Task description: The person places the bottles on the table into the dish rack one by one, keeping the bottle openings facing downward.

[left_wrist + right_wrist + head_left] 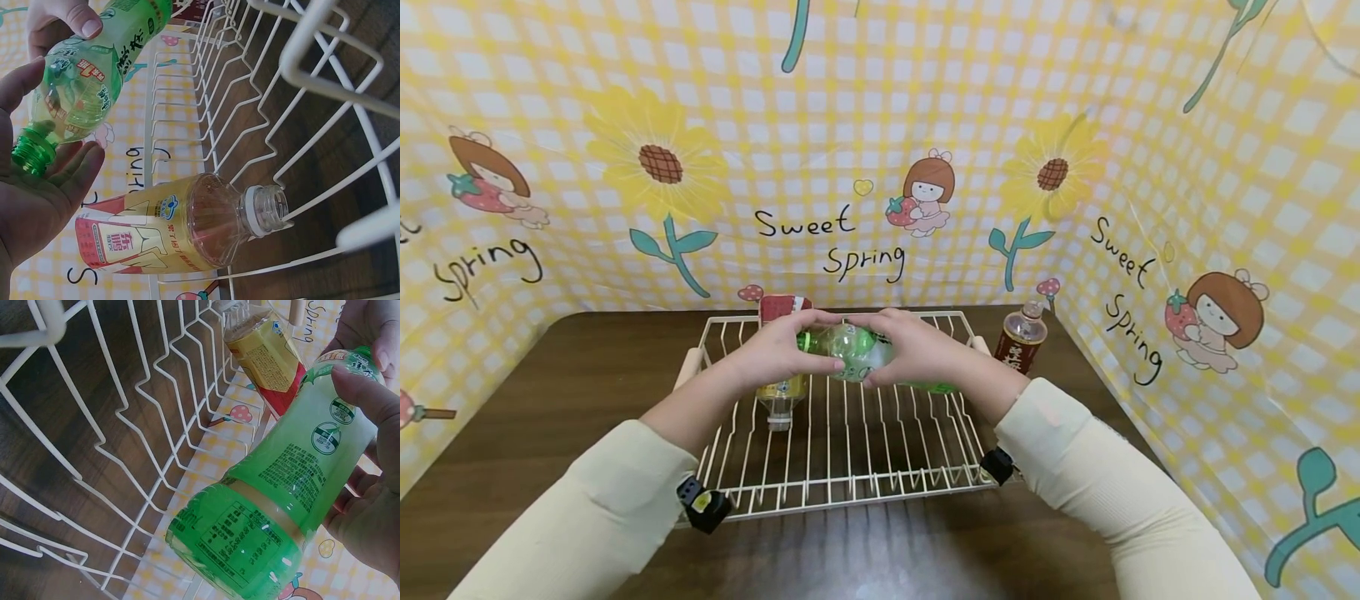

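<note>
Both hands hold a clear green plastic drink bottle point(850, 346) sideways above a white wire rack point(850, 498). My left hand point(775, 350) is around the threaded green neck, at the left end. My right hand point(925, 348) grips the bottle's body, thumb on one side and fingers on the other; the green base point(234, 544) points away from the left hand. A yellow and red labelled bottle point(150, 231) leans in the rack's left part, its uncapped neck toward the near side among the wires.
A bottle with a dark red label point(1021, 342) stands upright right of the rack. The rack rests on a dark wooden table point(572, 400). A yellow checked cloth point(850, 117) with printed flowers hangs behind and along the sides.
</note>
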`<state>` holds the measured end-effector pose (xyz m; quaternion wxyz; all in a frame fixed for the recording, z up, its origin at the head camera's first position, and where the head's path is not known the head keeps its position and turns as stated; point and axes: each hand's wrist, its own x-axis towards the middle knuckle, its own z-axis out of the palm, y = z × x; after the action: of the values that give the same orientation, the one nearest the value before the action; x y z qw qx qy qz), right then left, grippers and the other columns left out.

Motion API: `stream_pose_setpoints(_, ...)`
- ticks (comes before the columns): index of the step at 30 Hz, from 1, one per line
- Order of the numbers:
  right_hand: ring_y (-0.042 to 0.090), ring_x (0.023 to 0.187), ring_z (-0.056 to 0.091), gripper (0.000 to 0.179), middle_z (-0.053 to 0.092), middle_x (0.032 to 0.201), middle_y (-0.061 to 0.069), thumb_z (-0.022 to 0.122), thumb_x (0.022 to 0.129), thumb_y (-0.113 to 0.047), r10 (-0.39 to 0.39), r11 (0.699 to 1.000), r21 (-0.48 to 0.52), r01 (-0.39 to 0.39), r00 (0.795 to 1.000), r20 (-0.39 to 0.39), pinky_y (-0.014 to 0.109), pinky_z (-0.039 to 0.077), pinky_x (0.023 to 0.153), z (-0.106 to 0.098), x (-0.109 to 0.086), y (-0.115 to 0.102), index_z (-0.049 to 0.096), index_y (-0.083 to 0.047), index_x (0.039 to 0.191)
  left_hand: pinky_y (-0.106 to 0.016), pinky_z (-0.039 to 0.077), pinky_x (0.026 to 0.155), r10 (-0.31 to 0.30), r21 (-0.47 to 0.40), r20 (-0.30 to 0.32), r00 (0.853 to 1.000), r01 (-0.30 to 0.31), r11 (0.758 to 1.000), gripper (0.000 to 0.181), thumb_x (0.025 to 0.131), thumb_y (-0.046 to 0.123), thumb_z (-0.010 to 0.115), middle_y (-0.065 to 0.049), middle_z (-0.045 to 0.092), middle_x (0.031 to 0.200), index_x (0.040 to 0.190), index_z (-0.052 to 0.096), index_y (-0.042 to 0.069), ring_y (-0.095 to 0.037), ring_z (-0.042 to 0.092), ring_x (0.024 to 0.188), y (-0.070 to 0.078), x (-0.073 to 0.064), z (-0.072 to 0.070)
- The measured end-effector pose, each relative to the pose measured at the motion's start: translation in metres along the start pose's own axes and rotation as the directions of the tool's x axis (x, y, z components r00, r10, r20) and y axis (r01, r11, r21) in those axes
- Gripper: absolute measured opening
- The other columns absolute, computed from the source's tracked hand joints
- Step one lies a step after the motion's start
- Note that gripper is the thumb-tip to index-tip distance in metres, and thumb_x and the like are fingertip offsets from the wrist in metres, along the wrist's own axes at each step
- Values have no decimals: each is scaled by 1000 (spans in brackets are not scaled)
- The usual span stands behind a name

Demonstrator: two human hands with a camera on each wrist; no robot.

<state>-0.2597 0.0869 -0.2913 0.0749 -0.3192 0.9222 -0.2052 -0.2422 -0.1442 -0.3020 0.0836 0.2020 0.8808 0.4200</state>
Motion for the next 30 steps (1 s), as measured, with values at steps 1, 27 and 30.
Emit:
stream_pose_setpoints(1, 20, 108, 50, 89, 48, 142, 5, 83, 76, -34, -2, 1000, -8, 2, 1000, -1, 31, 49, 78, 0, 0, 0, 37, -27, 152, -50, 44, 102, -4, 3, 1, 1000, 4, 1000, 71, 82, 31, 79, -13, 52, 142, 143, 48, 14, -33, 49, 128, 0, 0, 0)
stream_pose_setpoints(27, 30, 139, 36, 91, 37, 156, 7, 81, 80, -31, 18, 986, 163, 32, 956, -293, 55, 34, 112, -19, -9, -5, 31, -25, 154, -52, 42, 98, -97, -132, -196, 976, 72, 989, 74, 82, 38, 78, -16, 46, 143, 145, 46, 17, -38, 41, 131, 9, -17, -5)
stream_pose_setpoints(30, 30, 138, 37, 89, 39, 153, 9, 80, 81, -29, 42, 974, 223, 40, 936, -350, 54, 35, 112, -20, -11, -4, 30, -26, 155, -47, 43, 97, -110, -159, -243, 964, 73, 985, 76, 83, 35, 78, -16, 47, 143, 147, 43, 16, -37, 41, 130, 8, -19, -5)
